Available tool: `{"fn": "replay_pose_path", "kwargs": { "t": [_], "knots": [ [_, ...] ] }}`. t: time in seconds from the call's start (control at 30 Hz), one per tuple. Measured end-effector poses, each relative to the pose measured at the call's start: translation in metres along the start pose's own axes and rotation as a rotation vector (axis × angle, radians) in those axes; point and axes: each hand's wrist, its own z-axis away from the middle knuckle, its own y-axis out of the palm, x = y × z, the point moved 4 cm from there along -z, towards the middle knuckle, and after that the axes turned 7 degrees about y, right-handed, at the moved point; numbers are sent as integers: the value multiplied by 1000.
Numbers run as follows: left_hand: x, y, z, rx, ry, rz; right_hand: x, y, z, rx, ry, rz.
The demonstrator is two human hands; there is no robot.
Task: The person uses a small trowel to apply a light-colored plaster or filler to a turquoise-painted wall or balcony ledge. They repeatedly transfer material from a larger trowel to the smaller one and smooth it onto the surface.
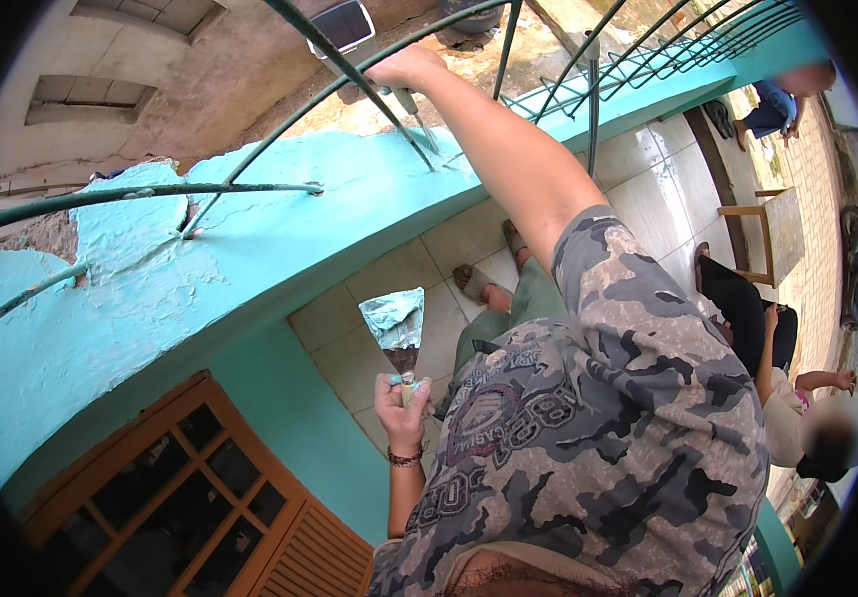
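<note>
My left hand [404, 410], with a bracelet at its wrist, is closed round the handle of a wide putty knife [401, 359]. The knife points upward in front of my shirt, and a lump of turquoise paste [395, 310] covers much of its blade. My right arm stretches out over the turquoise wall ledge [280, 189]. At the green metal railing my right hand [407, 70] grips a second tool, a narrower scraper [417, 111]. Its blade tip is down close to the ledge beside a bar's foot. Part of its handle is hidden by my fingers.
Curved green bars [334, 75] rise from the ledge, whose coating is broken at the left. Below are a wooden-framed window [185, 488] and floor tiles [653, 174]. A seated person [747, 308] and a wooden stool [779, 239] are on the right; another person [772, 107] is farther off.
</note>
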Motion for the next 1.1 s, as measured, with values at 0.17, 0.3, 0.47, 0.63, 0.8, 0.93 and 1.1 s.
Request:
{"fn": "replay_pose_path", "kwargs": {
  "t": [0.17, 0.3, 0.47, 0.63, 0.8, 0.93, 1.1],
  "knots": [
    [-2, 1, -1, 0, 24, -15, 17, -14, 35, 66, -30, 198],
    [-5, 6, -1, -3, 23, -43, -17, 27, 6, 116, -58, 236],
    [-3, 3, 2, 13, -1, -45, -19, 24, 13, 199, -166, 200],
    [-9, 6, -2, 10, 36, -22, -5, 12, 22, 137, -203, 90],
    [-11, 7, -2, 31, 27, -37, 15, -9, 36, 118, -179, 12],
    [-17, 10, -4, 36, 42, -38, 25, -24, 53, -26, -326, 117],
    [-17, 9, -3, 61, 45, -65, 11, -33, 91, 36, -235, 76]
  ]
}}
